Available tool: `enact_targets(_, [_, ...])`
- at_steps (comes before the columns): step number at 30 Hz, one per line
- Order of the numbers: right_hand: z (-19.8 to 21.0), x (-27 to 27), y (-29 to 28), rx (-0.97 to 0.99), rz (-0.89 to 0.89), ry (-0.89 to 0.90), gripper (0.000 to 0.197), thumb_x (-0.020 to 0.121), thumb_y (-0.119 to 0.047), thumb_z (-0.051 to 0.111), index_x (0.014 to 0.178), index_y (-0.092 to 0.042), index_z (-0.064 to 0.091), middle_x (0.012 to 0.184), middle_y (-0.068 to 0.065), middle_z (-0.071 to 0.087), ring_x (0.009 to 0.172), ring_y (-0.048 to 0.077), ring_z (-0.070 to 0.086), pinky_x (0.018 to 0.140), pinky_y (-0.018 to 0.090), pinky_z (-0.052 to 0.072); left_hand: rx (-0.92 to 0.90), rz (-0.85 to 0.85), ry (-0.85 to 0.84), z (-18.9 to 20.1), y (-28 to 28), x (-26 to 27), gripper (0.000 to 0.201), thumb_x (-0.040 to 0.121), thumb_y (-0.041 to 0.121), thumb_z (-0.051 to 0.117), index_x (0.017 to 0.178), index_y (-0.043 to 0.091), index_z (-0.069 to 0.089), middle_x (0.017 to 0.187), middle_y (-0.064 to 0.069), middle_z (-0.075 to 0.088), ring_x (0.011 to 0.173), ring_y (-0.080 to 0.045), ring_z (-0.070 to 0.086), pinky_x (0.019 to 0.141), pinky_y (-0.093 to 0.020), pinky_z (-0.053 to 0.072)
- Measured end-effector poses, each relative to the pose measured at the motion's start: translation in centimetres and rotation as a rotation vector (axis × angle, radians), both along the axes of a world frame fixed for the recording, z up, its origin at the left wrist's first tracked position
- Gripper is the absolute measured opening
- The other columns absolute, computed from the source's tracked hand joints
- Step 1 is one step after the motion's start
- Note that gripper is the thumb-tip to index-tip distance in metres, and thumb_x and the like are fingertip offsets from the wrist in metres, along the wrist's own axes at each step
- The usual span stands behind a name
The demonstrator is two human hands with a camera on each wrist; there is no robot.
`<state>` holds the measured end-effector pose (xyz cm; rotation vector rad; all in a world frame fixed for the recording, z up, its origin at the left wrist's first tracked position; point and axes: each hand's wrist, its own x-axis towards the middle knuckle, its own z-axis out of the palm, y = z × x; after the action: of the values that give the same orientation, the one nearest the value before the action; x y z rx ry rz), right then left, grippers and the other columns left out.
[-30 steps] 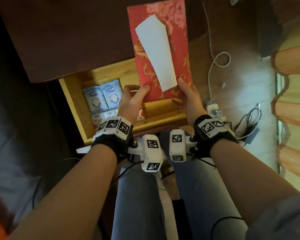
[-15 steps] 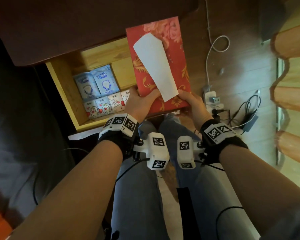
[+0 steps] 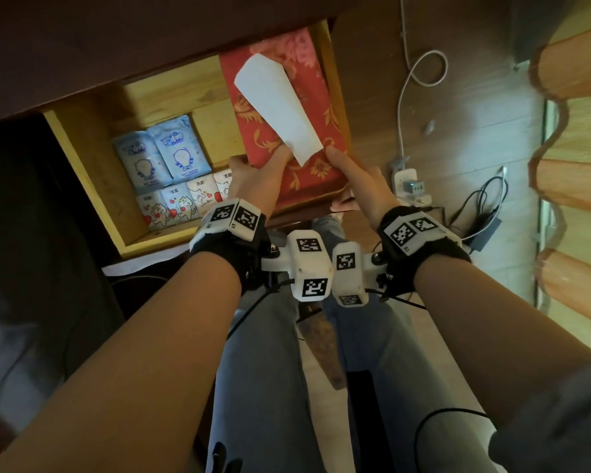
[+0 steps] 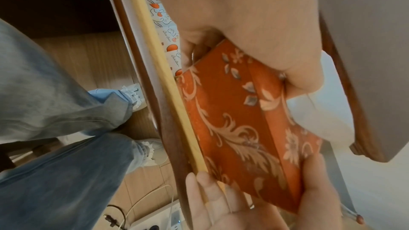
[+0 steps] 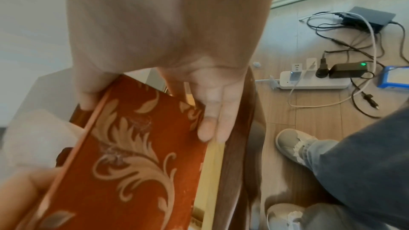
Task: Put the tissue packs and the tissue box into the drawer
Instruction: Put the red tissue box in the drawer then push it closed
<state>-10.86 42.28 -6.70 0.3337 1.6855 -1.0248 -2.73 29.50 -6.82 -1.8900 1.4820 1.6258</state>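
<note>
A red floral tissue box (image 3: 321, 107) with a white tissue (image 3: 277, 104) sticking out of its top lies in the right side of the open wooden drawer (image 3: 89, 158). My left hand (image 3: 253, 179) grips its near left corner, thumb on top. On the near right corner my right hand (image 3: 355, 179) holds it, thumb on top and fingers (image 5: 210, 111) down the end face against the drawer front (image 5: 212, 163). Blue tissue packs (image 3: 161, 155) and white cartoon packs (image 3: 181, 203) lie flat in the drawer's left part. The left wrist view shows the box (image 4: 232, 120) just inside the front rim (image 4: 159, 69).
The dark cabinet top (image 3: 116, 46) overhangs the back of the drawer. On the wooden floor to the right lie a white power strip (image 3: 410, 186), a white cable (image 3: 420, 70) and a black adapter (image 5: 347, 71). Orange curtains (image 3: 577, 131) hang at the far right. My legs (image 3: 270, 370) are below the drawer front.
Both hands have brought the tissue box down from above the cabinet front into the right side of the drawer. The tissue packs have not moved.
</note>
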Motion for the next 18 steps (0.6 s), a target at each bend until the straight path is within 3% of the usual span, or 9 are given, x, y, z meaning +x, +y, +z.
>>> enact_targets(2, [-0.9, -0.5, 0.2, 0.030, 0.017, 0.061, 0.031, 0.084, -0.056, 0.053, 0.096, -0.028, 0.060, 0.098, 0.004, 0.071, 0.070, 0.018, 0.066, 0.075, 0.035, 0.060, -0.010, 0.018, -0.029, -0.7, 0.1, -0.5, 0.069, 0.068, 0.050, 0.068, 0.121, 0.016, 0.042, 0.087, 0.013, 0.054, 0.084, -0.011, 0.056, 0.094, -0.043, 0.049])
enact_targets(4, [-1.9, -0.9, 0.5, 0.078, 0.011, 0.176, 0.031, 0.085, -0.055, 0.050, 0.082, -0.027, 0.063, 0.088, 0.003, 0.071, 0.069, 0.020, 0.067, 0.077, 0.039, 0.059, -0.018, 0.028, -0.053, -1.3, 0.2, -0.8, 0.068, 0.069, 0.051, 0.068, 0.121, 0.016, 0.041, 0.085, 0.014, 0.052, 0.082, -0.011, 0.055, 0.094, -0.041, 0.048])
enact_targets(6, [-3.1, -1.5, 0.9, 0.131, 0.035, 0.290, 0.039, 0.088, -0.049, 0.050, 0.084, -0.014, 0.067, 0.080, 0.006, 0.069, 0.074, 0.026, 0.068, 0.078, 0.045, 0.058, -0.029, 0.021, -0.069, -2.0, 0.2, -1.0, 0.069, 0.070, 0.051, 0.068, 0.122, 0.015, 0.039, 0.082, 0.015, 0.050, 0.075, -0.006, 0.051, 0.089, -0.037, 0.047])
enact_targets(8, [-4.5, -2.0, 1.4, 0.169, 0.076, 0.368, 0.032, 0.089, -0.040, 0.053, 0.093, -0.010, 0.064, 0.079, 0.006, 0.067, 0.079, 0.028, 0.069, 0.077, 0.048, 0.058, -0.047, -0.002, -0.093, -2.7, 0.2, -1.2, 0.072, 0.070, 0.053, 0.067, 0.124, 0.015, 0.038, 0.080, 0.015, 0.048, 0.070, -0.004, 0.048, 0.085, -0.034, 0.046])
enact_targets(11, [-6.2, -2.3, 1.8, 0.213, 0.161, 0.471, 0.026, 0.087, -0.033, 0.058, 0.100, -0.011, 0.060, 0.075, 0.003, 0.066, 0.075, 0.022, 0.067, 0.070, 0.036, 0.056, -0.080, -0.050, -0.113, -3.6, 0.3, -1.6, 0.073, 0.071, 0.055, 0.066, 0.124, 0.015, 0.036, 0.078, 0.015, 0.045, 0.071, -0.010, 0.047, 0.079, -0.033, 0.042])
enact_targets(14, [-7.1, -2.2, 1.9, 0.221, 0.202, 0.527, 0.027, 0.088, -0.032, 0.058, 0.104, -0.011, 0.060, 0.065, -0.005, 0.057, 0.061, 0.009, 0.055, 0.057, 0.021, 0.043, -0.090, -0.066, -0.110, -4.5, 0.4, -2.0, 0.069, 0.074, 0.051, 0.066, 0.124, 0.014, 0.034, 0.079, 0.015, 0.045, 0.069, -0.006, 0.046, 0.077, -0.031, 0.038])
enact_targets(18, [-7.8, -2.1, 2.2, 0.182, 0.143, 0.543, 0.023, 0.086, -0.029, 0.060, 0.101, -0.011, 0.060, 0.056, -0.008, 0.048, 0.051, 0.004, 0.045, 0.051, 0.018, 0.035, -0.058, -0.054, -0.077, -5.5, 0.5, -2.3, 0.070, 0.074, 0.046, 0.068, 0.125, 0.013, 0.033, 0.099, 0.004, 0.049, 0.087, -0.017, 0.049, 0.080, -0.032, 0.041])
